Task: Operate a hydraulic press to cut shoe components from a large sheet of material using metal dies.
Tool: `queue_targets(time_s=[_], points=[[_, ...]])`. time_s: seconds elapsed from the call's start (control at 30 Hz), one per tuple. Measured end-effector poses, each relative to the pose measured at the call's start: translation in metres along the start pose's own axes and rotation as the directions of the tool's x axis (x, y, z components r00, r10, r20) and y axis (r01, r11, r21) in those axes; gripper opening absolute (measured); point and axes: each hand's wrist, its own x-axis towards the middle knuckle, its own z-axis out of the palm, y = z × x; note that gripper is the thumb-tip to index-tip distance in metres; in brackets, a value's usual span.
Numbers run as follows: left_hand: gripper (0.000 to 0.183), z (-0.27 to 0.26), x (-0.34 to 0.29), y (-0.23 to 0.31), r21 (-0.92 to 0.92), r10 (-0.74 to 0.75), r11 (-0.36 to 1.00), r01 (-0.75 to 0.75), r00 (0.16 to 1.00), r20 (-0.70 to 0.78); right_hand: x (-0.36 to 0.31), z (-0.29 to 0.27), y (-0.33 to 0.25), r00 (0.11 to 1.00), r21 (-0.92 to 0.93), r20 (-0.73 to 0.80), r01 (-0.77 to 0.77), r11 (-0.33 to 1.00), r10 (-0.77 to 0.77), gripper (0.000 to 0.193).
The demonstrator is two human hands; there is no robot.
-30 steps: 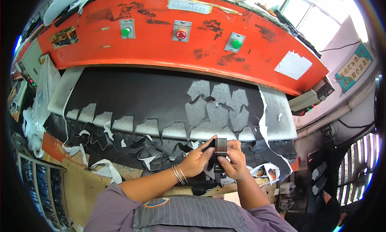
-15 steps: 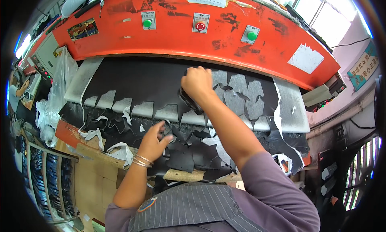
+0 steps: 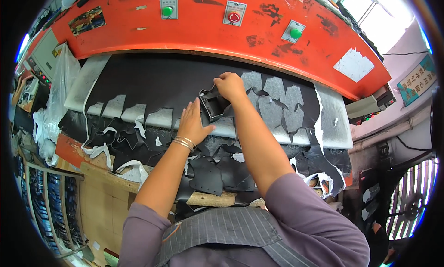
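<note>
Landmark for all positions: the black sheet (image 3: pixel 152 79) spread on the pale board (image 3: pixel 335 121). Half a second ago the right hand (image 3: pixel 230 86) carried the cutting die (image 3: pixel 213 107) over the sheet alone, while the left hand (image 3: pixel 192 123) was apart from it, above the scrap along the sheet's near side. At present the left hand has come up beside the die, flat and with fingers extended, gripping nothing; its fingertips are at the die's left wall, though whether they press on it cannot be told. The right hand remains closed on the die's far right edge. The die is at the near part of the sheet, between the row of notches in its near edge and the pale openings (image 3: pixel 273 112) at its right; whether it lies fully flat cannot be confirmed. Black cut pieces (image 3: pixel 206 175) lie off the sheet's near side, with scrap strips (image 3: pixel 127 138) to their left. Assessment: with both hands now at the die, the work appears to have passed from carrying to placing, on an uncut portion of the sheet; final seating is not yet evident.
</note>
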Motion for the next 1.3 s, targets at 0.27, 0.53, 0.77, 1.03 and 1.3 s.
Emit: queue_targets(time_s=[0.27,0.53,0.77,1.03,1.3], points=[[0.12,-0.003,0.045,0.0,0.048,-0.017,0.999,0.013,0.996,0.088,-0.063,-0.006,0.106,0.963,0.034,-0.101,0.254,0.967,-0.249,0.08],[0.118,-0.005,0.079,-0.001,0.102,0.016,0.994,-0.035,0.983,0.183,-0.056,0.0,0.095,0.935,-0.178,-0.139,0.3,0.937,-0.326,0.075],[0.119,-0.004,0.091,-0.002,0.074,0.043,0.995,-0.059,0.978,0.204,-0.046,0.0,0.099,0.918,-0.172,-0.166,0.332,0.928,-0.359,0.075],[0.118,-0.003,0.089,-0.002,0.109,0.008,0.994,-0.032,0.976,0.217,-0.048,0.001,0.095,0.938,-0.218,-0.093,0.308,0.926,-0.334,0.083],[0.121,-0.002,0.096,0.001,0.077,-0.003,0.997,-0.012,0.981,0.193,-0.04,0.001,0.099,0.926,-0.179,-0.13,0.33,0.927,-0.355,0.081]])
